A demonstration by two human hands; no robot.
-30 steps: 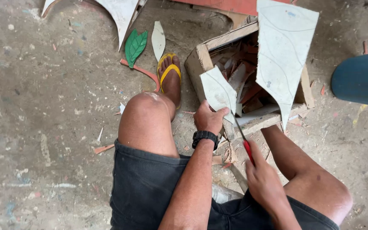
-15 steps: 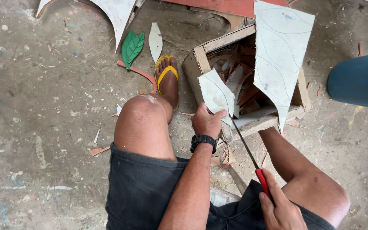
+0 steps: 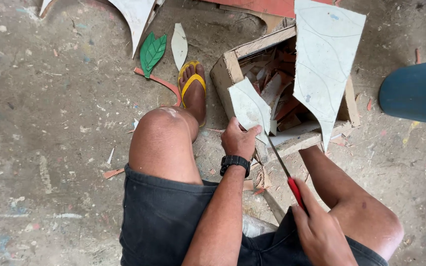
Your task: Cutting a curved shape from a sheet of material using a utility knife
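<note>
My left hand, with a black watch on the wrist, grips a pale leaf-shaped sheet piece and holds it against the edge of a wooden box. My right hand is closed on the red handle of a thin-bladed saw. The blade runs up to the lower edge of the sheet piece, just right of my left thumb. I sit with my left knee raised and my right leg beside the box.
The wooden box holds several offcuts, and a large pale sheet marked with curved lines leans on it. A green leaf cutout and a white one lie by my sandalled foot. A blue drum stands at right.
My right hand has drawn the saw back toward me, down and to the right. My left hand and the sheet piece have stayed at the box edge.
</note>
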